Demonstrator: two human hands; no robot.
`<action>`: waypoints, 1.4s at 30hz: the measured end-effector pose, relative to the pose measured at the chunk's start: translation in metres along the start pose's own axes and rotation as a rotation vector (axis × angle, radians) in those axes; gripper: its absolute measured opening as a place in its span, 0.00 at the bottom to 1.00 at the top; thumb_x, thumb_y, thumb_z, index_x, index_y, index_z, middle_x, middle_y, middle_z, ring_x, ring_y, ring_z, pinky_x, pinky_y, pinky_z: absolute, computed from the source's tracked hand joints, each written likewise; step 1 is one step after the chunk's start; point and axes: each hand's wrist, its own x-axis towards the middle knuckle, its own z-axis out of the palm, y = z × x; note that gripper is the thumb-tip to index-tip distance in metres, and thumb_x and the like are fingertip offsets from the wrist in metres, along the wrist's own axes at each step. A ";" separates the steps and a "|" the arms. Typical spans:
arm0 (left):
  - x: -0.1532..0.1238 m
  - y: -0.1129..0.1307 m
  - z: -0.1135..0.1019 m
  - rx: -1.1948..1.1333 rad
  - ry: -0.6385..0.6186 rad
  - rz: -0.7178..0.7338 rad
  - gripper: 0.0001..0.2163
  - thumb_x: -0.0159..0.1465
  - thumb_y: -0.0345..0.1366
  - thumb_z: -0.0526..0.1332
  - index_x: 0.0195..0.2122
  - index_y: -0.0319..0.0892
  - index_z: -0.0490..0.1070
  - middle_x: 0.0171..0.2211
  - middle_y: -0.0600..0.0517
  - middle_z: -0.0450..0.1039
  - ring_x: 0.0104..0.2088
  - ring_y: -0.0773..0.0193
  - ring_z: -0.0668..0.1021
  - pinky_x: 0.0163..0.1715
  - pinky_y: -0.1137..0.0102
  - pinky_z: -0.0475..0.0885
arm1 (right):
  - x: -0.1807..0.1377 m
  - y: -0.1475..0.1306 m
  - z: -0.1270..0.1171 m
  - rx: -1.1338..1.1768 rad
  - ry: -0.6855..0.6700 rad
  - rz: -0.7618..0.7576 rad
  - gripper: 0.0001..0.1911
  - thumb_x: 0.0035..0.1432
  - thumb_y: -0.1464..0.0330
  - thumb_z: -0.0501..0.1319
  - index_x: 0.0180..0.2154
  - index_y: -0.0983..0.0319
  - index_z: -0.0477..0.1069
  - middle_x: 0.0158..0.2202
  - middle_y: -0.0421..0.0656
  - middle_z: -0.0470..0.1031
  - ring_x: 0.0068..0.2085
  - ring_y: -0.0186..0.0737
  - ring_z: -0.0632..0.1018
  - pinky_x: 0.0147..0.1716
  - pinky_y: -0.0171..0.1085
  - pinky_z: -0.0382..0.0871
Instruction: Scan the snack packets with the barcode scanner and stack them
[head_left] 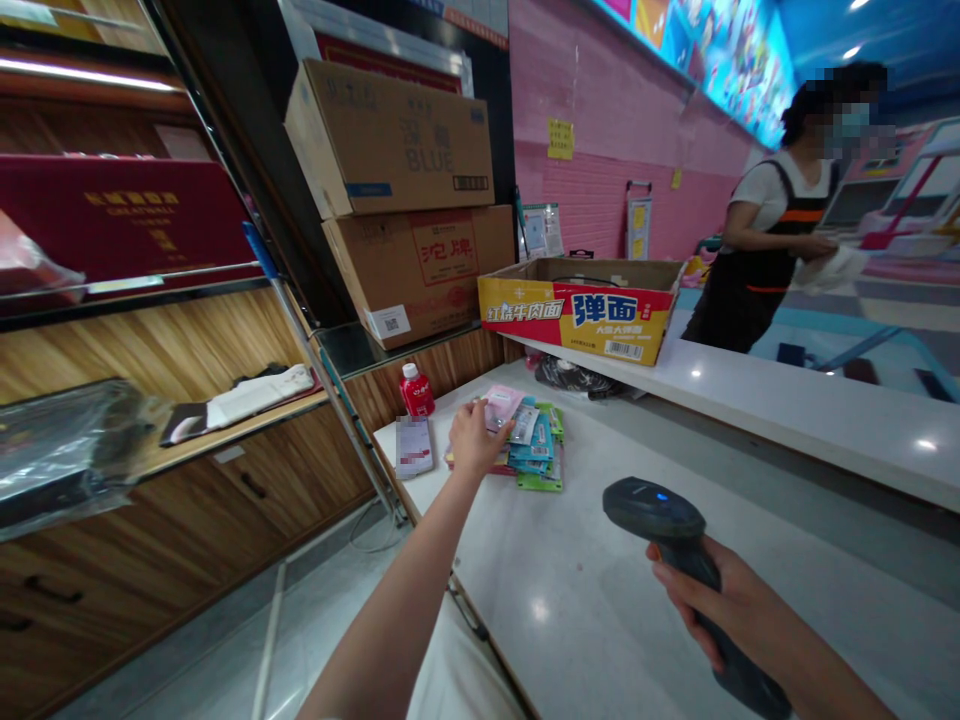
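Note:
My left hand (472, 440) reaches out over the white counter (600, 580) and pinches a pink packet (501, 405) at the top of a pile of several small coloured packets (536, 450). My right hand (720, 600) is wrapped around the handle of a black barcode scanner (660, 515), held above the counter nearer to me, its head pointing toward the pile.
A small red bottle (417, 389) and a flat white packet (414, 446) sit left of the pile. A yellow open carton (577, 310) and a black bag (574, 377) stand behind. Stacked cardboard boxes (405, 190) and wooden shelves (150, 400) are on the left. Another person (780, 220) stands beyond the raised ledge.

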 end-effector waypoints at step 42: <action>-0.122 0.016 -0.007 -0.222 0.013 0.409 0.08 0.65 0.31 0.56 0.44 0.45 0.68 0.48 0.47 0.66 0.52 0.55 0.67 0.52 0.54 0.67 | 0.030 0.050 -0.019 -0.533 0.276 -0.134 0.23 0.54 0.62 0.54 0.52 0.61 0.62 0.44 0.50 0.78 0.46 0.52 0.79 0.43 0.44 0.73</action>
